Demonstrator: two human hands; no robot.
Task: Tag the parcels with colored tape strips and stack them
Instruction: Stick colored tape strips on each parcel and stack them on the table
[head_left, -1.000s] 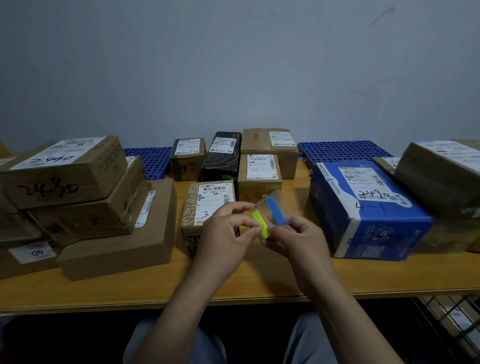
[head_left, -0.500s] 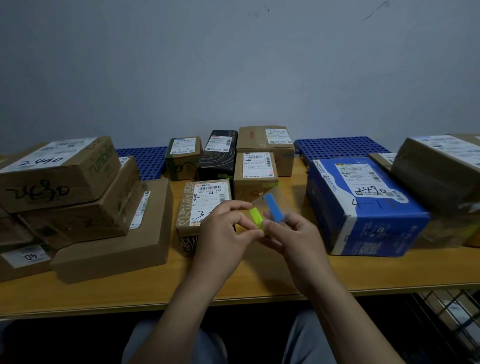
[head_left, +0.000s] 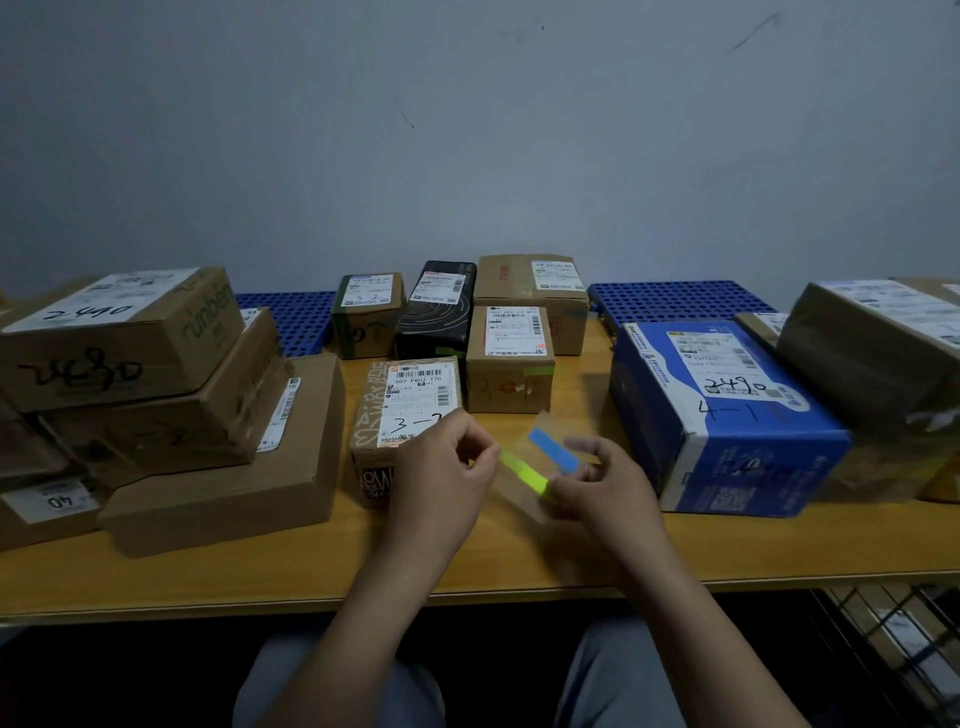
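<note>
Over the wooden table's front half, my left hand (head_left: 441, 475) pinches one end of a yellow-green tape strip (head_left: 523, 472). My right hand (head_left: 597, 488) holds a clear backing sheet (head_left: 540, 431) that carries a blue tape strip (head_left: 553, 449); the yellow strip's other end lies at my right fingertips. Just behind my left hand sits a small brown parcel marked "3-2" (head_left: 405, 410). Another small brown parcel (head_left: 509, 358) stands behind the sheet. A blue parcel marked "2490" (head_left: 722, 415) lies to the right.
A stack of three brown cartons (head_left: 156, 395) fills the left of the table (head_left: 467, 566). Several small parcels (head_left: 436, 312) line the back by the wall, flanked by blue perforated mats (head_left: 670, 301). A large taped carton (head_left: 883, 364) sits far right.
My hands have drawn apart. The yellow-green strip, held close against the sheet before, now stretches out between my left fingers and the right hand.
</note>
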